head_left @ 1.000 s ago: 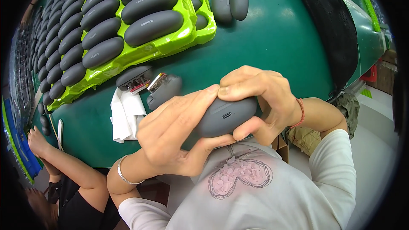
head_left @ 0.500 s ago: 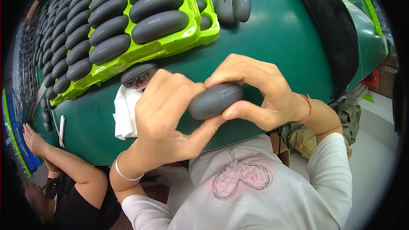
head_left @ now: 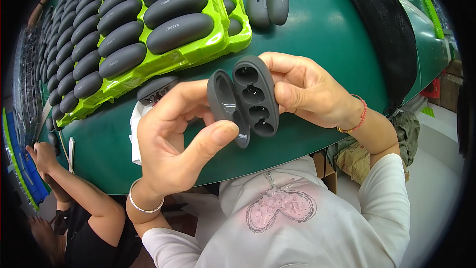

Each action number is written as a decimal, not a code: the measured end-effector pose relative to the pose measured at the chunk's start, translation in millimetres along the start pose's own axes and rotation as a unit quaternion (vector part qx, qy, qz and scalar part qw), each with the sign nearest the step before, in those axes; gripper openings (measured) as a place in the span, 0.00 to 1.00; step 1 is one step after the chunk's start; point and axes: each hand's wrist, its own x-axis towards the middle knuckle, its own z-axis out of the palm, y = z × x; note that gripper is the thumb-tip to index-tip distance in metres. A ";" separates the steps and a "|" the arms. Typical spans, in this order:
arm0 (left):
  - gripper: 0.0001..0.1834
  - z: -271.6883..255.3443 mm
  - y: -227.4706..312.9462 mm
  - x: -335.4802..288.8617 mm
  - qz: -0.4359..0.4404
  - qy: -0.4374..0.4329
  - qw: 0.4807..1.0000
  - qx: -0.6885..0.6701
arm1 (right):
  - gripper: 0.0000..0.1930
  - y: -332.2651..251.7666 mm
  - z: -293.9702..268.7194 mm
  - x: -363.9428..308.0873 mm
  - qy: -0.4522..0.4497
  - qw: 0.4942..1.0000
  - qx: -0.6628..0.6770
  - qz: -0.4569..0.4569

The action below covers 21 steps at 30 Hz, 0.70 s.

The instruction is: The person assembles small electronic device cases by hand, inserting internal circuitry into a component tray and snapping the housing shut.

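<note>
An oval dark grey earbud case [head_left: 255, 94] is held up between my hands, its lid swung open toward the left. Several glossy black hollows show inside, with no earbuds in them. My left hand [head_left: 173, 131] grips the lid, thumb on its lower edge and fingers behind. On the other side, my right hand [head_left: 310, 87] pinches the case body between thumb and fingers. Just behind my left hand, on the table, lies another dark case [head_left: 154, 89] with something inside that I cannot make out, beside a white cloth [head_left: 135, 136].
Bright green trays [head_left: 198, 49] full of closed grey cases fill the far left. Another grey case [head_left: 267, 4] stands open behind my hands on the green table [head_left: 322, 34]. A black mesh bag [head_left: 382, 34] lies at right. A co-worker's arm [head_left: 84, 188] rests at left.
The case, closed half a second ago with its printed underside showing, is now turned upright and open. My left hand has shifted onto the lid.
</note>
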 end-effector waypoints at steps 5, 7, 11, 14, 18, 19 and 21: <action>0.24 0.7 1.1 0.1 -0.046 0.028 0.991 -0.125 | 0.35 -5.2 9.7 3.8 -0.027 1.000 0.005 0.013; 0.25 5.8 2.2 0.9 -0.055 0.047 0.987 -0.143 | 0.34 -4.4 12.7 1.5 -0.011 1.000 -0.015 -0.005; 0.20 6.5 -2.1 -3.4 -0.010 0.038 0.999 0.009 | 0.28 6.7 5.6 -0.7 0.026 0.987 -0.122 -0.098; 0.16 13.5 6.7 -2.7 -0.063 0.085 0.994 0.034 | 0.23 12.0 6.7 -1.6 0.030 0.977 -0.142 -0.155; 0.15 0.8 -3.0 1.8 0.114 0.044 0.953 0.276 | 0.17 1.5 10.9 -4.1 0.044 0.948 -0.266 -0.169; 0.14 -0.3 1.3 -0.5 0.090 0.006 0.956 0.277 | 0.15 -1.0 8.0 -3.1 0.037 0.936 -0.323 -0.136; 0.14 3.5 -5.0 0.7 0.089 0.034 0.967 0.238 | 0.12 2.0 8.9 -1.7 0.048 0.933 -0.342 -0.106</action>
